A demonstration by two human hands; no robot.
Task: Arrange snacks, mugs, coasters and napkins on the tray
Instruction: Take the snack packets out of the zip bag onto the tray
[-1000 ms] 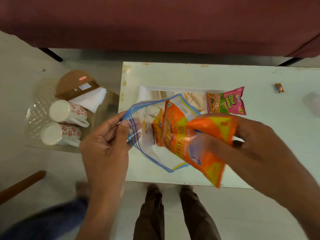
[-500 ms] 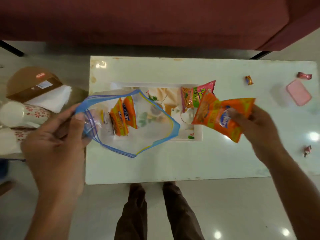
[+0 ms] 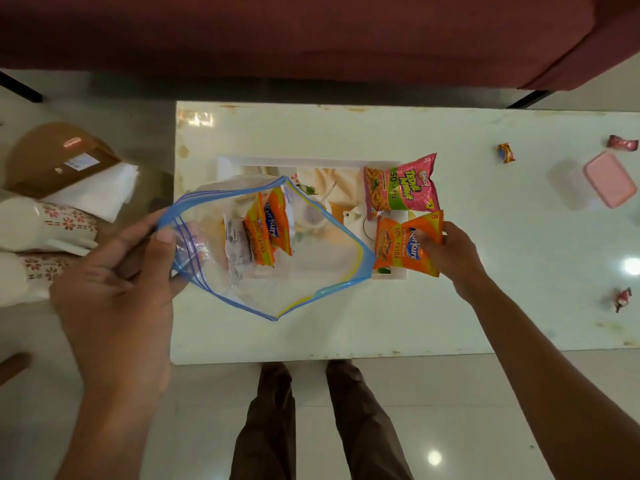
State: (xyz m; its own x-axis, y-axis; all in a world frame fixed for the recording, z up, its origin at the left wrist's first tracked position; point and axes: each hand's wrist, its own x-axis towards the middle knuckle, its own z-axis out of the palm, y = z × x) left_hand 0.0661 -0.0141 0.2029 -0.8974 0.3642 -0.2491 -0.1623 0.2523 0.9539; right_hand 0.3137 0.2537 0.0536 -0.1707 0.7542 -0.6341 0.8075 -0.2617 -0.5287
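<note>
My left hand (image 3: 114, 292) grips the rim of a clear zip bag (image 3: 311, 268) held open above the white tray (image 3: 294, 161) on the table. Inside the bag are orange snack packets (image 3: 270, 230) and a silvery packet. My right hand (image 3: 450, 252) holds an orange snack packet (image 3: 398, 247) at the tray's right side, just below a pink snack packet (image 3: 401, 185) that lies on the tray. Two white mugs with red flowers (image 3: 45, 223) lie on their sides at the left, beside white napkins (image 3: 104, 188) and a brown box (image 3: 59, 157).
The white table (image 3: 485, 306) carries a pink lidded container (image 3: 609, 183) and three small wrapped candies (image 3: 506, 152) at the right. A maroon sofa (image 3: 311, 36) runs along the far side. My legs stand at the table's near edge.
My right hand pulled the orange packet out of the bag and carried it right and down to the tray, below the pink packet. The bag in my left hand stays open.
</note>
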